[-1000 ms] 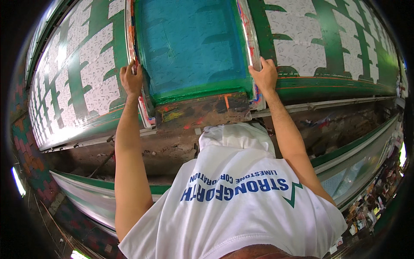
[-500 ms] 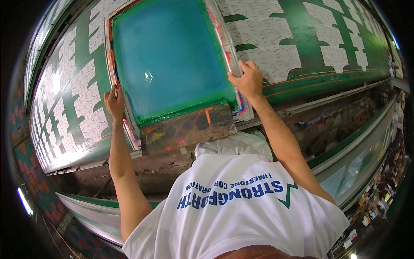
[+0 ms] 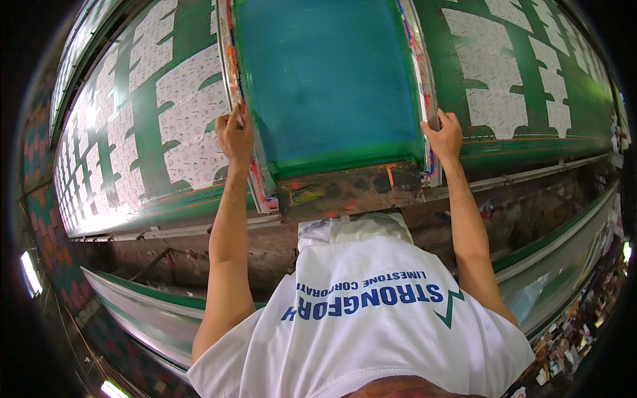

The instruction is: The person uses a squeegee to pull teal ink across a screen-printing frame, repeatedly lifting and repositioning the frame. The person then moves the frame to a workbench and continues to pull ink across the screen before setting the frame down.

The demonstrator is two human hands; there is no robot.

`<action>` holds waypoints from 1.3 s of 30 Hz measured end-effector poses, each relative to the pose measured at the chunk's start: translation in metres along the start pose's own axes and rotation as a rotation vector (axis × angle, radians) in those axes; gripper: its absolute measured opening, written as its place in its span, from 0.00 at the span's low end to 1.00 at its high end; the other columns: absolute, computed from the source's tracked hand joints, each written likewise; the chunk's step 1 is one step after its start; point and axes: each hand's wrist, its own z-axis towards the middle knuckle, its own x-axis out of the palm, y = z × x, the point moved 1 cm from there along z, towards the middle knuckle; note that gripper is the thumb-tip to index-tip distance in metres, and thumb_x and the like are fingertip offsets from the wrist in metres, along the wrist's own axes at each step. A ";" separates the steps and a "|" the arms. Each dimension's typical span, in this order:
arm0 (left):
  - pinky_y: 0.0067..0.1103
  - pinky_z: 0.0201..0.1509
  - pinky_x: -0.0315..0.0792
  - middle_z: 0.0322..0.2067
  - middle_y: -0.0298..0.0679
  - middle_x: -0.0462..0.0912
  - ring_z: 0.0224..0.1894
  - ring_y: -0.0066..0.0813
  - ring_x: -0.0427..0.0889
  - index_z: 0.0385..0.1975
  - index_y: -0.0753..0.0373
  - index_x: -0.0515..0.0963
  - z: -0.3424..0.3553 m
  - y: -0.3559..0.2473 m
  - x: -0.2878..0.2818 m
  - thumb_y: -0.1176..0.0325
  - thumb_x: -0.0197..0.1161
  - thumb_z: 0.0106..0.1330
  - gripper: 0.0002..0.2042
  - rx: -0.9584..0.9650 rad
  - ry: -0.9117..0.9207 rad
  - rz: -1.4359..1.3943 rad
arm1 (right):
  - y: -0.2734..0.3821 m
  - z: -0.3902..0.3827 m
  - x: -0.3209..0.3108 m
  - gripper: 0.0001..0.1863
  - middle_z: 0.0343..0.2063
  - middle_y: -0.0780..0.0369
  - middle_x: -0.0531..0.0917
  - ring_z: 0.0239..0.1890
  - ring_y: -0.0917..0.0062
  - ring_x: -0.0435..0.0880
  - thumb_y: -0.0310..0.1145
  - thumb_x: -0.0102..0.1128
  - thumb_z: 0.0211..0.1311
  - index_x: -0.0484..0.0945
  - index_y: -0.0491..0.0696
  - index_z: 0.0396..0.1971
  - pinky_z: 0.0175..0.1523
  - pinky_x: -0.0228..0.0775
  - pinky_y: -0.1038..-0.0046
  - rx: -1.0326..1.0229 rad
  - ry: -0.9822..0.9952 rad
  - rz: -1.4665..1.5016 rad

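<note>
Long green bench (image 3: 517, 150) right across from 9 to 3 o'clock, dotted with white printed pieces (image 3: 494, 99). Grips the framed blue screen (image 3: 325, 86) at 12 o'clock by its paint-smeared side rails (image 3: 417, 66), with left hand (image 3: 235, 136) clamped on at 10 and right hand (image 3: 446, 136) likewise at 2. Plus a dark stained board (image 3: 352, 192) at the screen's 6 o'clock edge.

Two sets of fingers are in view: left fingers (image 3: 233, 119) and right fingers (image 3: 450, 119), one set to each of two long side rails (image 3: 423, 69). Between the rails there is one blue screen (image 3: 325, 86), with one dark, paint-marked board (image 3: 352, 192) at its near end. One white shirt (image 3: 371, 318) shows. White patterned pieces (image 3: 192, 86) lie in many rows on one long green worktop (image 3: 531, 149), too many to count. Bright lights number three: two near left (image 3: 30, 272), one far over at the right.
</note>
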 end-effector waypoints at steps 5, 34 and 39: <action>0.35 0.46 0.74 0.33 0.41 0.77 0.39 0.41 0.78 0.56 0.59 0.87 -0.019 -0.038 0.008 0.66 0.73 0.65 0.18 -0.005 -0.012 0.000 | -0.037 -0.001 -0.016 0.33 0.47 0.55 0.84 0.49 0.59 0.86 0.44 0.79 0.55 0.84 0.39 0.57 0.52 0.79 0.60 0.014 -0.008 0.003; 0.38 0.45 0.78 0.39 0.42 0.78 0.45 0.44 0.79 0.55 0.51 0.86 -0.036 -0.039 0.038 0.62 0.66 0.73 0.13 -0.021 0.001 0.095 | 0.089 -0.131 -0.030 0.36 0.59 0.54 0.82 0.63 0.58 0.80 0.19 0.67 0.51 0.77 0.45 0.65 0.68 0.75 0.60 -0.924 0.591 -0.107; 0.36 0.47 0.79 0.40 0.42 0.78 0.45 0.44 0.80 0.54 0.49 0.87 -0.036 -0.035 0.038 0.61 0.63 0.76 0.12 -0.052 0.009 0.028 | 0.108 -0.148 -0.006 0.34 0.58 0.56 0.83 0.62 0.61 0.82 0.17 0.67 0.48 0.80 0.45 0.62 0.65 0.78 0.63 -0.726 0.425 -0.199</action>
